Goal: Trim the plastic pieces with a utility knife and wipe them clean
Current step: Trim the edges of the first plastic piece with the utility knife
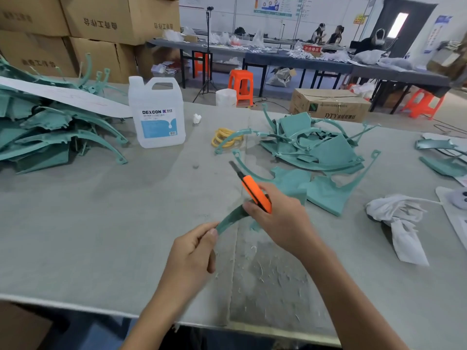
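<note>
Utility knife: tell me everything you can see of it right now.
The utility knife has an orange plastic-looking body with a dark front section extended, pointing up and away to the left. The right hand grips its rear half, hiding that end. Its tip hangs free, clear of the teal strip pinched by the left hand.

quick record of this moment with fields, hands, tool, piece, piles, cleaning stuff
left: left hand pinches the near end of a curved teal strip
right: right hand grips the orange utility knife
blade: out, pointing up and away, off the strip
piles: left pile by the boxes; right pile beyond the hands
cleaning: DEXCON jug upright between the piles; white cloth crumpled at right
debris: shavings near the table edge
</note>
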A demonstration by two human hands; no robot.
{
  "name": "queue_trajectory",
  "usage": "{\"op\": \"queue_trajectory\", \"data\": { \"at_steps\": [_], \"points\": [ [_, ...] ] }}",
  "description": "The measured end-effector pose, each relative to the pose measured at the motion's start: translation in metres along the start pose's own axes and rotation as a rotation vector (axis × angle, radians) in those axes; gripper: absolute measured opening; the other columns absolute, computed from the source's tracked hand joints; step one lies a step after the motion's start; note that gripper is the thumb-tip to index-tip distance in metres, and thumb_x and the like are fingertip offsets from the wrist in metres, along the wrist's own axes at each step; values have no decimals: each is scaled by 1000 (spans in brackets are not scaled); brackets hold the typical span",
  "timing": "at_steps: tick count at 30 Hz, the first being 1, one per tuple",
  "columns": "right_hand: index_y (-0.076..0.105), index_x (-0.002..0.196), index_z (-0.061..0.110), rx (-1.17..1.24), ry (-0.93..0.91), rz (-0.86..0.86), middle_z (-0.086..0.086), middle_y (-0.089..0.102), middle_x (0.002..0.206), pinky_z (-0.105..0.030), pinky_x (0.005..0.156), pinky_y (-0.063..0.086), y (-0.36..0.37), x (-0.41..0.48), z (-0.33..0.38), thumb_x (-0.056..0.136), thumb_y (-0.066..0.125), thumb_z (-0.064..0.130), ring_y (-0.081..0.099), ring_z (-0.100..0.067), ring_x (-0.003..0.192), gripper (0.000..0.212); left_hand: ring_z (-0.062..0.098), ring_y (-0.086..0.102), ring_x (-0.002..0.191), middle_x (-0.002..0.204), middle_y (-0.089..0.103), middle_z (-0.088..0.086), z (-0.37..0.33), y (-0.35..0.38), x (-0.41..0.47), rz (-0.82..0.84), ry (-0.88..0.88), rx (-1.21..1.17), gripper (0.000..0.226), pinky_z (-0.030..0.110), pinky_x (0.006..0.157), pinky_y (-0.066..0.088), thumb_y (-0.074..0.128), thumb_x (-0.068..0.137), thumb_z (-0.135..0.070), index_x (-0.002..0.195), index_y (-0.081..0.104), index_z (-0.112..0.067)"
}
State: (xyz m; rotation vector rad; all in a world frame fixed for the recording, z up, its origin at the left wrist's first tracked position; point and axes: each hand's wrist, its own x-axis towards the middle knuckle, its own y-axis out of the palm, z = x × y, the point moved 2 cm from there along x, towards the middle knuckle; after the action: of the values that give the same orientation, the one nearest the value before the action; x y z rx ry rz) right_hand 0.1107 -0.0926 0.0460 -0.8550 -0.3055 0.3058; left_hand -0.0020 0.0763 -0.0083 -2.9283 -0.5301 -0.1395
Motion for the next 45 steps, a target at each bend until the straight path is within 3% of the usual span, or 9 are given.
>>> {"op": "queue_trajectory", "data": {
  "at_steps": [3, 6, 9, 12, 16, 20, 27, 37, 45],
  "points": [
    [50, 84, 24, -337, -41, 25, 6, 56, 71, -34, 56, 33, -3, 8, 1, 94, 55, 60, 53, -17, 66, 37, 11, 42, 44, 52, 55, 6, -5, -11, 0, 88, -136, -101, 27, 19, 42, 31, 52, 102, -22, 106, 77, -33],
    [48, 80, 23, -364, -55, 22, 6, 55, 67, -33, 52, 29, -4, 12, 2, 95, 54, 61, 52, -13, 62, 41, 15, 44, 51, 74, 62, 14, -11, -21, -6, 307, -251, -413, 30, 23, 43, 31, 57, 97, -37, 117, 75, -21],
    [51, 84, 25, -368, -46, 34, 6, 56, 70, -34, 55, 36, 1, 11, 1, 95, 53, 61, 54, -15, 65, 38, 14, 48, 57, 82, 67, 7, -7, -29, -16, 374, -209, -227, 34, 24, 49, 40, 63, 96, -40, 125, 68, -24],
    [54, 90, 26, -364, -51, 51, 7, 58, 76, -38, 67, 49, 10, 8, 0, 96, 53, 60, 58, -21, 73, 34, 8, 51, 58, 76, 67, -3, 11, -29, -24, 327, -174, 81, 18, 22, 54, 43, 55, 101, -33, 114, 65, -24],
    [57, 106, 33, -235, -31, 28, 10, 61, 80, -39, 71, 49, 9, 4, -4, 96, 54, 59, 60, -24, 80, 29, 10, 48, 55, 70, 62, -1, 20, -16, -25, 259, -266, 18, 23, 22, 50, 38, 47, 106, -26, 93, 63, -17],
    [32, 140, 56, -258, -118, 70, 14, 56, 89, -40, 73, 47, 19, -18, -9, 97, 44, 66, 64, -28, 92, 45, 11, 50, 58, 75, 66, -4, 18, -5, -20, 247, -234, -16, 21, 22, 49, 39, 44, 107, -17, 116, 62, -24],
    [26, 139, 61, -202, -116, 76, 10, 59, 87, -43, 79, 51, 15, -19, -17, 98, 37, 67, 64, -30, 89, 43, 4, 39, 49, 54, 43, -9, 20, 1, -25, 153, -198, -99, 18, 13, 45, 32, 47, 105, -9, 108, 65, -12],
    [14, 144, 62, -227, -170, 171, 5, 66, 76, -41, 71, 54, 10, -49, -8, 97, 29, 66, 62, -20, 67, 49, 8, 33, 50, 59, 37, -6, 21, 2, -25, 140, -269, -345, 21, 19, 44, 28, 56, 100, -8, 113, 70, -16],
    [23, 145, 52, -281, -136, 199, 16, 51, 73, -40, 71, 51, 11, -41, -11, 104, 33, 55, 59, -19, 71, 43, 5, 42, 50, 64, 57, -4, 28, -4, -27, 84, -223, -302, 41, 15, 48, 37, 76, 78, -40, 116, 73, -24]
  ]
}}
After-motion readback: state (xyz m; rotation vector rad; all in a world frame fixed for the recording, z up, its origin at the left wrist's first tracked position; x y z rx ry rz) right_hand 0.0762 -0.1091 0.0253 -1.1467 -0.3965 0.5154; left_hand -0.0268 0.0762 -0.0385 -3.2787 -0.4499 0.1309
